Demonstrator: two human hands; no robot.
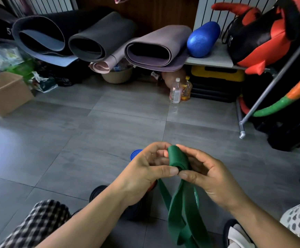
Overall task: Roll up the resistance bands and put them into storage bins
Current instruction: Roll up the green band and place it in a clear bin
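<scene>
Blue rolled band (135,154) lay on the floor (91,140), just beyond my left hand (145,170); set aside, I judge, as one already done. Left thumb and curled fingers pinched the near end of the green band (177,159) so the coil could not spring open. The roll sat small and tight between both hands. Right hand (206,173) pinched the other side, thumb at the core, fingers curved over the top, ready to turn it. Loose tails (180,212) hung below, free to feed in. No bin I could make out.
</scene>
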